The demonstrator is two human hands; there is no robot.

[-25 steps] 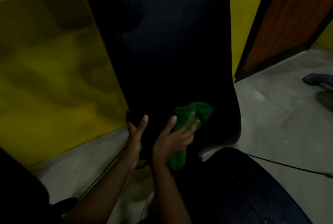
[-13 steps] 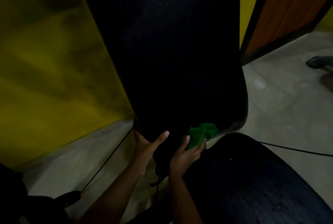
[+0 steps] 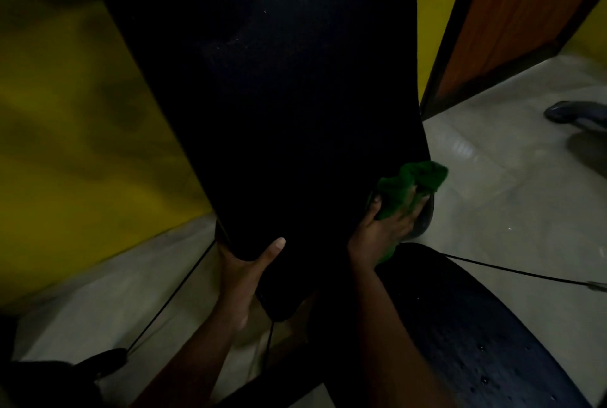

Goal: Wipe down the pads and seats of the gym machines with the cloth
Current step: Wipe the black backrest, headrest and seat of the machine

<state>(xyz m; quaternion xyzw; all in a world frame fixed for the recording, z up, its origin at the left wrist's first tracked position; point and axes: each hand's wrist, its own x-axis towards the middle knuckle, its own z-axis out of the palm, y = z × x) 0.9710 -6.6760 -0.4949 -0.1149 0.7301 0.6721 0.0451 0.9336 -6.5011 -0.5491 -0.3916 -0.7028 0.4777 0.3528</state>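
**A:** What is nearest the camera?

**B:** Two bare forearms reach up from the bottom edge. At the lower right lies a dark, rounded padded seat with small droplets on its surface.

**A:** And the hands?

**B:** The left hand cups the lower left corner of a tall black textured back pad — thumb stretched up across the front face, the fingers curled behind the edge and out of sight. The right hand is at the pad's lower right edge, fingers spread and pressing a crumpled green cloth against that edge. Part of the cloth bunches out past the fingertips and beyond the side of the pad; a strip of it shows below the palm.

**A:** What lies farther off?

**B:** A pale grey smooth floor — thin black cables run across it on both sides. Behind the pad on the left stands a yellow wall; on the right, a brown wooden panel with a dark frame. At the right edge sits a dark grey blurred object I cannot identify.
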